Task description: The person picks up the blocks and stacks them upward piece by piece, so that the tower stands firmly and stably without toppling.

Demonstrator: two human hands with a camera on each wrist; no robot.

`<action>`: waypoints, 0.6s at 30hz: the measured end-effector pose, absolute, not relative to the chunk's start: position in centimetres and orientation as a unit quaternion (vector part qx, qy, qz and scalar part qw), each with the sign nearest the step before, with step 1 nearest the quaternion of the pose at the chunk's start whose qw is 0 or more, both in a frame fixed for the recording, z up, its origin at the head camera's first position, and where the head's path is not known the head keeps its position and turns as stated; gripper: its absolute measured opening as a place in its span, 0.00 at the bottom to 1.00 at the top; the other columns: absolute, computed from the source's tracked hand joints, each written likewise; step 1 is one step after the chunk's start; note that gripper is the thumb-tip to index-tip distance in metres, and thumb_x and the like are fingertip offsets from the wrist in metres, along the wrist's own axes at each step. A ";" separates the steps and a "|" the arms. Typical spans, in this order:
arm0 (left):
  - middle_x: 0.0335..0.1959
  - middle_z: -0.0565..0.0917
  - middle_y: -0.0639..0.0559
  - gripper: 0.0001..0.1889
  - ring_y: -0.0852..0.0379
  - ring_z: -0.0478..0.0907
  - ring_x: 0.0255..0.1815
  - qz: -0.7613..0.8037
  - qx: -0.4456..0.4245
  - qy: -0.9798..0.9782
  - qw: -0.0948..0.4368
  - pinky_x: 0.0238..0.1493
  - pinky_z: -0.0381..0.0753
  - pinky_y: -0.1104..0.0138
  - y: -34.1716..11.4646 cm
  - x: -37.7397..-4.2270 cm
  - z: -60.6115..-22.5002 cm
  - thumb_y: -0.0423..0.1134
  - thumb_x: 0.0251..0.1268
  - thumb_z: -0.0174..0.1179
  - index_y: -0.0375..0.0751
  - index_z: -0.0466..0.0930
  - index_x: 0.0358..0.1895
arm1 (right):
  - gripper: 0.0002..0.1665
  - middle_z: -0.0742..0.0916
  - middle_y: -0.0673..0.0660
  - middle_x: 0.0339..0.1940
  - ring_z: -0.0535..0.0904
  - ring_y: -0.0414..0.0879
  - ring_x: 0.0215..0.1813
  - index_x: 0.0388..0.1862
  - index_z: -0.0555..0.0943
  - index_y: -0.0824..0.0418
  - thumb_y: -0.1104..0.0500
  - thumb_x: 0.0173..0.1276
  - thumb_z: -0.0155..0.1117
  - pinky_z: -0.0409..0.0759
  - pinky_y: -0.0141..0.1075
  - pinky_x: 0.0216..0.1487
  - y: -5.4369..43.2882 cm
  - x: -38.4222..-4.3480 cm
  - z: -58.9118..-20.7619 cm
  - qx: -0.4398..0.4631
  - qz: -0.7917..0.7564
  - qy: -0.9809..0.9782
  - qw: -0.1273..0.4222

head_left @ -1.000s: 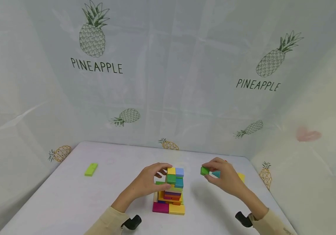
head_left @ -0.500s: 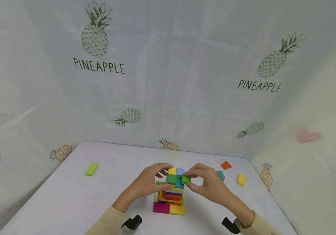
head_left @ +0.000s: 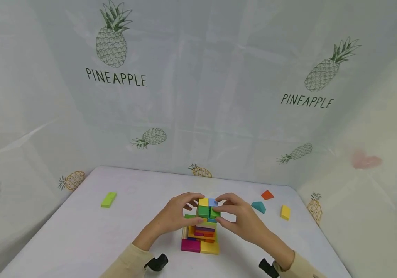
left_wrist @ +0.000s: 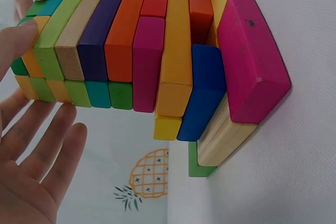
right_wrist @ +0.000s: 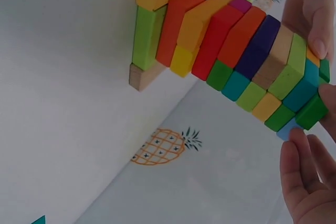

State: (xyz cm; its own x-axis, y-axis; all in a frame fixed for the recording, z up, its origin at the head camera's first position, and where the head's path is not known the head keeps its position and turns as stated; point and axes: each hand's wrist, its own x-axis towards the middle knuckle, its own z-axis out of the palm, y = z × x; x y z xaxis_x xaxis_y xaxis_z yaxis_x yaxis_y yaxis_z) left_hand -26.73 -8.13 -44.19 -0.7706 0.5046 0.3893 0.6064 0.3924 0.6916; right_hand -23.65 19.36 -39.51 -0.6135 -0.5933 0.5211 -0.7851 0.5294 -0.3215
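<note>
A tower of colored wooden blocks (head_left: 204, 234) stands on the table on a wider base of magenta and yellow blocks. On its left side my left hand (head_left: 175, 214) grips the upper part, thumb in front and fingers behind. My right hand (head_left: 241, 220) is at the top right and pinches a green block (right_wrist: 313, 113), which sits on a teal block (right_wrist: 302, 90) beside another green block (head_left: 203, 211). One right fingertip touches the light blue block (right_wrist: 287, 128) behind. A yellow block (head_left: 203, 202) sits at the top left.
To the right on the table (head_left: 142, 247) lie an orange-red block (head_left: 267, 195), a teal block (head_left: 259, 207) and a yellow block (head_left: 285, 212). A lime green block (head_left: 108, 199) lies far left. A pineapple-print curtain (head_left: 212, 96) hangs behind.
My right hand has carried the green block leftward from beside the tower onto its top right corner, then slightly further left against the other green block. The left hand has stayed on the tower.
</note>
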 end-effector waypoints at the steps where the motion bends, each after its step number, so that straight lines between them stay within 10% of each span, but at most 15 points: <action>1: 0.65 0.81 0.62 0.35 0.54 0.83 0.58 -0.439 -0.334 -0.832 0.059 0.58 0.85 0.67 -8.1 -26.7 -44.2 0.54 0.65 0.75 0.52 0.75 0.73 | 0.17 0.85 0.51 0.59 0.83 0.41 0.50 0.51 0.93 0.54 0.61 0.63 0.83 0.89 0.32 0.49 19.4 -23.7 -39.6 0.404 0.273 -0.855 0.177; 18: 0.65 0.81 0.63 0.35 0.57 0.83 0.58 -0.432 -0.339 -0.834 0.059 0.59 0.85 0.67 -8.3 -26.6 -44.1 0.53 0.65 0.76 0.55 0.74 0.74 | 0.19 0.87 0.53 0.54 0.85 0.46 0.54 0.52 0.92 0.55 0.64 0.62 0.83 0.89 0.33 0.51 19.1 -24.2 -40.7 0.435 0.287 -0.828 0.207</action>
State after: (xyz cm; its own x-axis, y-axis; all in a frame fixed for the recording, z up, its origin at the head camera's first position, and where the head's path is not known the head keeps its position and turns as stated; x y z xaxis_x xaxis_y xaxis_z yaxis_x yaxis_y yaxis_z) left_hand -26.61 -8.27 -44.09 -0.7635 0.5139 0.3911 0.6156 0.3964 0.6810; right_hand -24.22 19.11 -40.66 -0.5348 -0.6014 0.5935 -0.8399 0.4556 -0.2950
